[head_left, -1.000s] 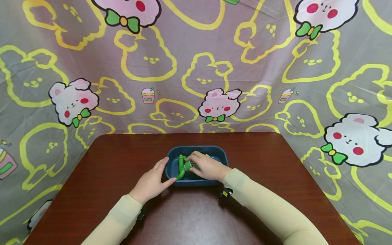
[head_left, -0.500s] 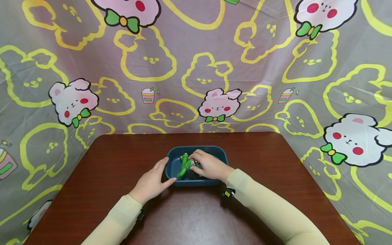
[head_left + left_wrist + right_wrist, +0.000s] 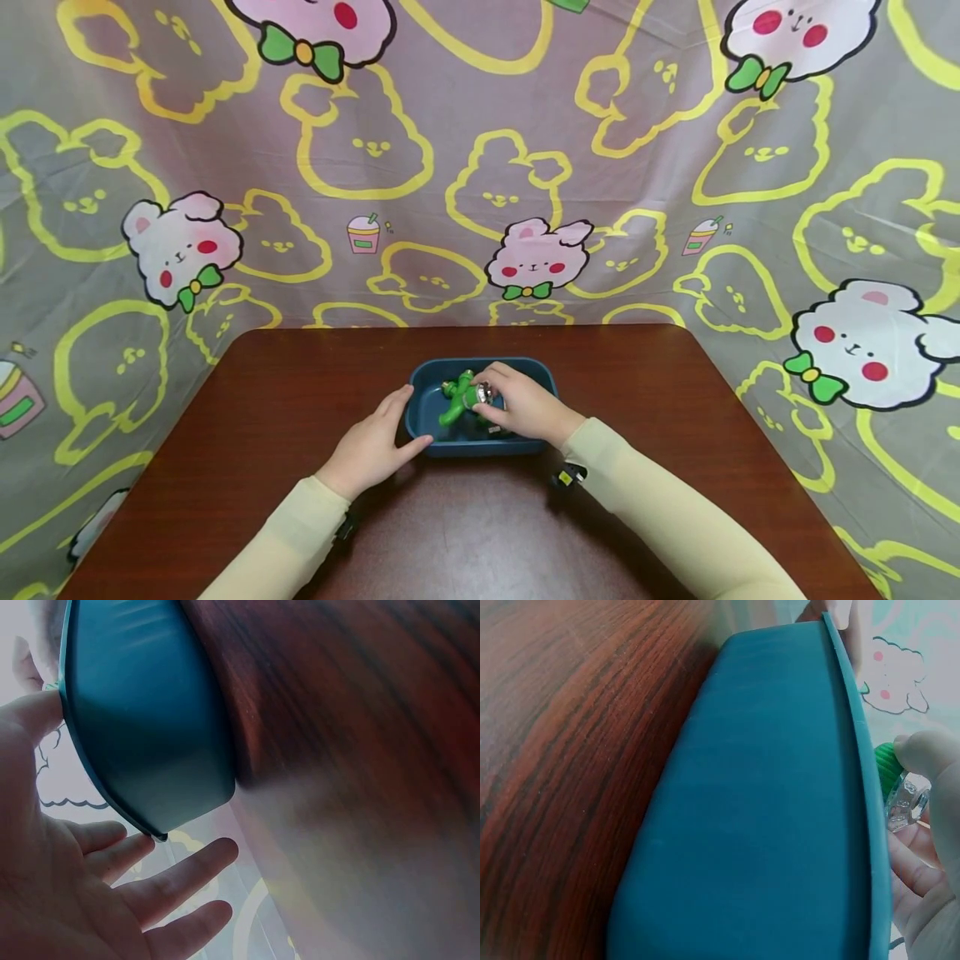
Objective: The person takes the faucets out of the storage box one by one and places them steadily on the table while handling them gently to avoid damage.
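A dark blue basin [image 3: 487, 448] stands on the table. Inside it, my right hand [image 3: 525, 404] pinches a green faucet [image 3: 454, 408] by its shiny silver knob, between thumb and fingers. Brass-coloured ends show at the faucet's top, and its curved spout points down to the left. In the right wrist view, the ribbed green part [image 3: 887, 769] and clear-looking knob [image 3: 907, 802] show past the basin's rim. My left hand [image 3: 367, 446] rests against the basin's left end, thumb on the front rim, with the fingers spread fairly straight. Small metallic pieces lie partly hidden under the right hand.
A brown wooden table [image 3: 480, 533] carries the basin near its middle. A patterned cloth [image 3: 450, 167] hangs behind the table and at both sides. A small black device [image 3: 570, 475] is strapped at the right wrist.
My right hand has shifted slightly right within the basin, turning the faucet so its top tilts to the right. My left hand has stayed in place.
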Demonstrator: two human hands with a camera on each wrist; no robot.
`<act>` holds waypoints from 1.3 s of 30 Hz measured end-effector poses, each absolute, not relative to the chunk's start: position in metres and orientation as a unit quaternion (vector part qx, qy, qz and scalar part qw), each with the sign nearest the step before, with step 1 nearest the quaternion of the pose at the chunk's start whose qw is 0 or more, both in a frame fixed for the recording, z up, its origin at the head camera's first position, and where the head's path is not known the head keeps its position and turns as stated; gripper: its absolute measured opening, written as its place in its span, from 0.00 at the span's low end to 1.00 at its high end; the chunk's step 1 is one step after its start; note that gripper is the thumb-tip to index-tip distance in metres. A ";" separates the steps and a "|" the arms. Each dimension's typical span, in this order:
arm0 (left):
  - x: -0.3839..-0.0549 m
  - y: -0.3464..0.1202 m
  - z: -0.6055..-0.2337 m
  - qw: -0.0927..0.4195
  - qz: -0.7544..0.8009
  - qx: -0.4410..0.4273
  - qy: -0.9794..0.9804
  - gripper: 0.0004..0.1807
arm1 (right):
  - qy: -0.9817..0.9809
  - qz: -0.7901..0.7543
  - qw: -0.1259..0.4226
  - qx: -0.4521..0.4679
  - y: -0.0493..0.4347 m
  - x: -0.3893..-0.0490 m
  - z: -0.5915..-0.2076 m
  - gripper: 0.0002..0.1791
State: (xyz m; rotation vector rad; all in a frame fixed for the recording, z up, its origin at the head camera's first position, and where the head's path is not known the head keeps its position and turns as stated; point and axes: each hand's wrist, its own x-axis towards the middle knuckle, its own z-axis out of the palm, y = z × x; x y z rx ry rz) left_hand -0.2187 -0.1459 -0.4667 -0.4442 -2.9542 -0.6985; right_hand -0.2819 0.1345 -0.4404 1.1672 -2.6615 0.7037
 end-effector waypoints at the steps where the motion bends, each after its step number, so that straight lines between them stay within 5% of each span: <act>1: -0.219 -0.146 -0.467 0.036 -0.228 -0.145 -0.962 0.51 | -0.886 0.239 0.078 0.389 0.135 -0.281 -0.440 0.21; 39: -0.216 -0.147 -0.469 0.032 -0.235 -0.142 -0.961 0.51 | -0.887 0.332 0.165 0.276 0.188 -0.268 -0.431 0.22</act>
